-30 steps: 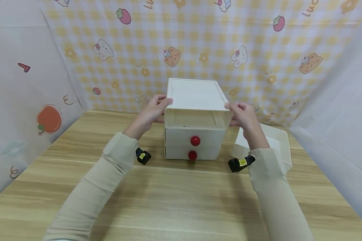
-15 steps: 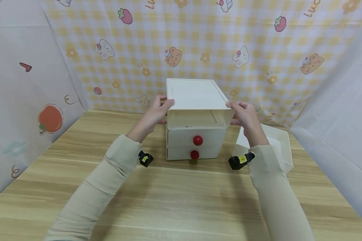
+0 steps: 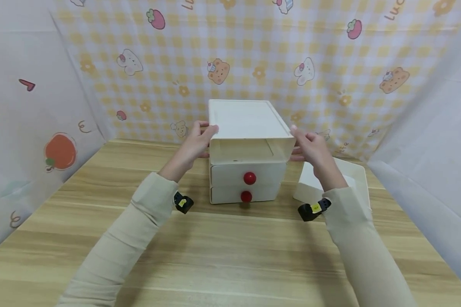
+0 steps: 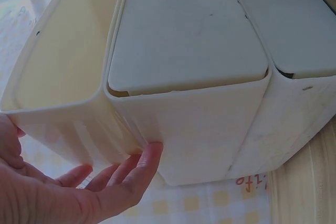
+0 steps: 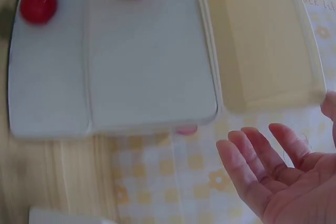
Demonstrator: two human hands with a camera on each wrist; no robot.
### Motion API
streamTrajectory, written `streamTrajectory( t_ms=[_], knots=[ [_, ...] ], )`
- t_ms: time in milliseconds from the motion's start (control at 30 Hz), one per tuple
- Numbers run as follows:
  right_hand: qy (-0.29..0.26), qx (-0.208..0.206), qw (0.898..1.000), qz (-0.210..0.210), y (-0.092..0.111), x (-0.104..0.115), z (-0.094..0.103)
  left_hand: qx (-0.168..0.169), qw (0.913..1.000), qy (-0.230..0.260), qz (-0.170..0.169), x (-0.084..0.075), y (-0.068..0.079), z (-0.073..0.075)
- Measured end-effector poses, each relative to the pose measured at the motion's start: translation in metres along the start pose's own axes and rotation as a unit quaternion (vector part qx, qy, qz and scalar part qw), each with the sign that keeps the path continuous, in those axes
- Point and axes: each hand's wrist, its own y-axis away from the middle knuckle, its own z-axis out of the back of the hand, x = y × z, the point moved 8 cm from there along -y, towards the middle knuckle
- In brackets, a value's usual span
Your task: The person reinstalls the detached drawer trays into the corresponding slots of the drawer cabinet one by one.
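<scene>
A white cabinet of stacked drawer casings stands in the middle of the table. Its top casing point(image 3: 249, 119) is hollow at the front, while two white drawers point(image 3: 230, 175) with round red knobs point(image 3: 249, 178) fill the levels below. At the casing's left side, my left hand point(image 3: 194, 143) holds on, thumb at the top front corner and fingers against the side wall point(image 4: 68, 135). My right hand point(image 3: 314, 149) is by the right side, thumb tip at the top front corner. In the right wrist view its fingers point(image 5: 252, 156) are spread, loosely bent and apart from the wall.
A loose white open box point(image 3: 357, 172), like a pulled-out drawer, lies on the wooden table point(image 3: 230, 256) to the right, partly behind my right forearm. A checked curtain point(image 3: 253, 51) hangs close behind the cabinet. White cloth point(image 3: 23, 128) lines both sides.
My right hand's fingers have loosened, and its thumb has lifted up and outward at the corner. The left hand keeps its place on the casing. The camera view shifts slightly.
</scene>
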Motion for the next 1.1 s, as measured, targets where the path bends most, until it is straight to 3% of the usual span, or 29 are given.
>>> streamTrajectory(
  t_ms=[167,333,633,867,1000,1100],
  knots=[
    [0.066,-0.019,0.997,0.017,0.006,-0.017,0.033,0.001,1.0000,0.001,-0.006,0.000,-0.001,0.000],
    [0.122,-0.047,0.991,0.011,0.012,-0.050,0.076,-0.002,1.0000,0.003,-0.008,0.001,-0.001,-0.002],
    [0.230,-0.053,0.970,-0.053,0.030,-0.118,0.136,-0.002,0.9999,-0.007,-0.011,0.000,0.001,-0.003],
    [0.201,0.007,0.967,-0.156,0.043,-0.165,0.155,-0.001,0.9998,-0.019,-0.010,-0.001,0.002,-0.001],
    [0.167,0.025,0.971,-0.171,0.044,-0.183,0.154,-0.002,0.9998,-0.019,-0.010,-0.001,0.003,0.001],
    [0.137,0.020,0.978,-0.159,0.044,-0.189,0.153,-0.002,0.9997,-0.020,-0.010,-0.001,0.003,0.001]
  ],
)
